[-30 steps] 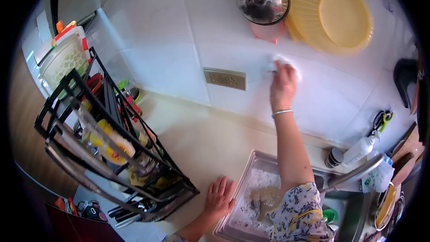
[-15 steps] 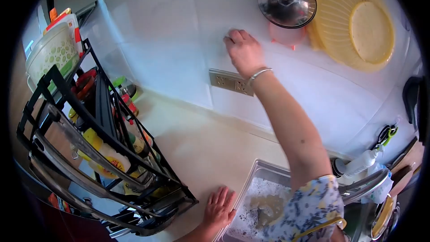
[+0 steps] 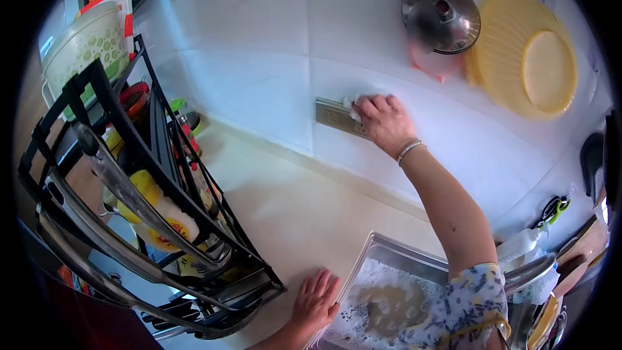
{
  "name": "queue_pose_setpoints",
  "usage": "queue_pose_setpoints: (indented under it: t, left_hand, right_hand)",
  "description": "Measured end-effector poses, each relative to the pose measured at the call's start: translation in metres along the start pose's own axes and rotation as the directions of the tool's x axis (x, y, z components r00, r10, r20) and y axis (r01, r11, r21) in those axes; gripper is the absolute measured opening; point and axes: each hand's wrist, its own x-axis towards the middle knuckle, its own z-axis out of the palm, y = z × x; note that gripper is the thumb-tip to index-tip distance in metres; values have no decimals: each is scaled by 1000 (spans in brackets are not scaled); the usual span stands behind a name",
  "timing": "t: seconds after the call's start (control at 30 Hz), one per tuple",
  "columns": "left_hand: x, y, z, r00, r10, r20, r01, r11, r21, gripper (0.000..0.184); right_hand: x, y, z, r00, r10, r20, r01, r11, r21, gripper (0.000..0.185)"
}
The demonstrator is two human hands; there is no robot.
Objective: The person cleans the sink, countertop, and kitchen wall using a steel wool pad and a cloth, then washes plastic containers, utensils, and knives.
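Note:
My right hand (image 3: 389, 123) is closed around a crumpled white cloth or tissue (image 3: 353, 105), which it presses at the wall socket plate (image 3: 334, 116). Part of the plate is hidden behind the fingers. A bracelet circles that wrist, and the arm reaches across the sink (image 3: 369, 253), which holds soapy water (image 3: 389, 304). My left hand (image 3: 315, 299) lies flat on the countertop (image 3: 285, 214) by the sink's left rim, with its fingers stretched out and nothing in it.
A black rack (image 3: 155, 162) with pans and bottles stands at the left, a green-dotted basket (image 3: 91, 45) on top. On the wall hang a metal pot lid (image 3: 447, 26) and a yellow plastic basket (image 3: 518, 52). Scissors (image 3: 554, 210) and a white bottle (image 3: 518, 246) are at the right.
My right hand has moved down and to the right, from the bare wall tiles to the socket plate, and the white wad now shows. My left hand stays on the countertop. The view has shifted slightly.

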Motion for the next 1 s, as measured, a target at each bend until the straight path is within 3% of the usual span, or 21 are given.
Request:
queue_pose_setpoints:
  t: [0.07,0.1,0.2,0.27,0.4,0.57,0.67,0.73,0.77,0.83,0.9,0.97,1.0]
  left_hand:
    - [-2,-2,-2,1000,1,25,-1,1000,12,64]
    - [0,-1,-4,1000,-3,25,3,1000,6,65]
    - [-3,-2,-1,1000,-11,18,12,1000,-15,65]
    - [-4,-2,-1,1000,-16,2,16,999,-33,65]
    - [-3,-2,-4,1000,-1,4,1,1000,-23,63]
    - [-4,-3,-3,1000,3,-8,-3,1000,11,62]
    - [-2,-2,-6,1000,-2,-16,1,1000,-28,61]
    - [-4,2,-7,999,-49,-2,49,999,-13,64]
    - [-7,5,-7,996,-88,16,88,996,-9,66]
    - [-3,7,-14,997,-82,-15,82,996,-21,65]
    - [-4,7,-11,997,-72,-29,71,997,-29,62]
    - [-5,10,-13,997,-74,-33,72,997,-42,62]
    - [-6,9,-15,996,-82,-35,80,996,-45,62]
  right_hand:
    - [16,10,-13,988,137,71,-137,991,-15,33]
    - [29,18,-27,983,175,-51,-179,980,-92,33]
    - [15,17,-25,989,150,-3,-150,988,-17,34]
    - [-20,4,-17,996,-42,75,40,999,18,34]
    - [-11,11,-33,988,22,156,-24,1000,9,34]
    - [106,33,-16,981,145,-125,-155,985,-77,42]
    - [181,72,-11,911,302,-280,-351,925,-146,40]
    - [217,108,-21,813,402,-421,-500,853,-151,40]
    - [220,97,-70,853,511,-103,-504,760,-410,54]
    - [223,98,-67,865,474,-166,-496,754,-430,52]
    - [221,86,-17,947,246,-208,-311,870,-384,42]
    - [196,30,57,964,242,-114,-228,966,125,44]
    - [177,-7,69,972,198,123,-209,974,85,44]
